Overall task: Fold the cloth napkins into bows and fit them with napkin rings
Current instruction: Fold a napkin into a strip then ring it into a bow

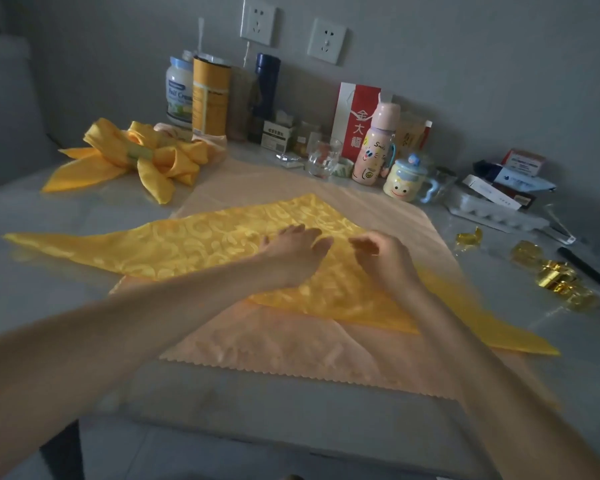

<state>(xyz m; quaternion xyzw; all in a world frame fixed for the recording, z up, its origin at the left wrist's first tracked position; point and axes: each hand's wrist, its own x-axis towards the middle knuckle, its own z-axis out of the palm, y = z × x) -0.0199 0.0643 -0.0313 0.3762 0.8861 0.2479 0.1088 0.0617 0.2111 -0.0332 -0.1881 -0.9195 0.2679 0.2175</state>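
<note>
The yellow napkin lies as a wide triangle on a peach cloth on the worktop. The left hand rests flat on it, fingers released. The right hand curls beside it, perhaps pinching fabric, though I cannot tell.

two bare forearms, bare hands
</note>
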